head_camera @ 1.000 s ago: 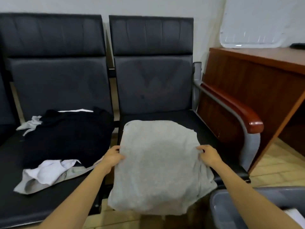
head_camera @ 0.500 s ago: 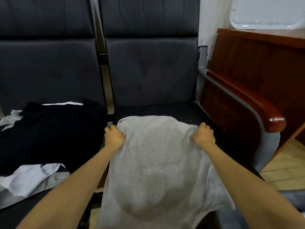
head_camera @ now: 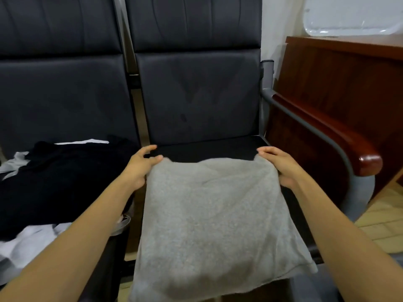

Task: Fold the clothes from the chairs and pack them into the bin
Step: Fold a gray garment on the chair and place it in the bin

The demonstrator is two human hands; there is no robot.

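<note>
Two black chairs side by side; the right chair (head_camera: pixel 196 94) serves as reference. Left of it, the left chair (head_camera: pixel 65 94) carries a heap of black clothes (head_camera: pixel 54 182) with pale pieces (head_camera: pixel 26 238) at the near edge, all unfolded. Right of it, past the armrest, stands a wooden table (head_camera: pixel 349 73). On the right chair's seat lies the grey garment (head_camera: pixel 207 214), doubled to a rough square, its near part hanging over the seat's front edge. Change: a second ago both hands held it at mid-sides; now they sit at its far corners, toward the backrest. Right hand (head_camera: pixel 281 166) pinches the far right corner, fingers (head_camera: pixel 265 151) curled over, cloth drawn to a small peak. Left hand (head_camera: pixel 139 168) is at the far left corner, thumb on the cloth, the rest spread loosely above (grip or mere touch, cannot tell). Likely set-up for another fold, far edge brought toward the near one. Bin out of view; packing not yet begun.
</note>
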